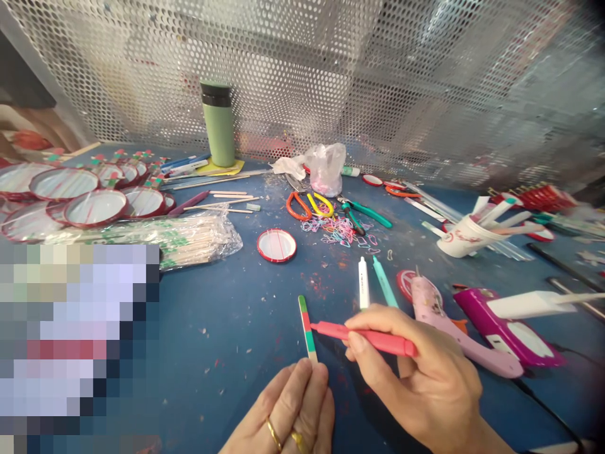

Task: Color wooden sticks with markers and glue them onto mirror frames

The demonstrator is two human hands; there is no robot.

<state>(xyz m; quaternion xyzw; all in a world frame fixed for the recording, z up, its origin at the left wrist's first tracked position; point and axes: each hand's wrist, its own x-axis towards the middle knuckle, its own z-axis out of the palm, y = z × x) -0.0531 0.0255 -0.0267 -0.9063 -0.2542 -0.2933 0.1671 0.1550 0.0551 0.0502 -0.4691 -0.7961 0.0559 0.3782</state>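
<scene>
My right hand (416, 384) is closed around a red marker (363, 337), its tip touching a flat wooden stick (307, 328) painted in green and red bands. My left hand (288, 410), with rings on two fingers, pinches the bare near end of that stick and holds it on the blue table (227, 315). A white marker (363, 284) and a teal marker (385, 282) lie just beyond my right hand.
A pink glue gun (454, 328) and a magenta one (501, 321) lie at the right. A red-rimmed round lid (276, 244), scissors (309, 205), pliers (363, 211), a bag of sticks (189, 236), a green flask (218, 123) and stacked round lids (94, 205) sit farther back.
</scene>
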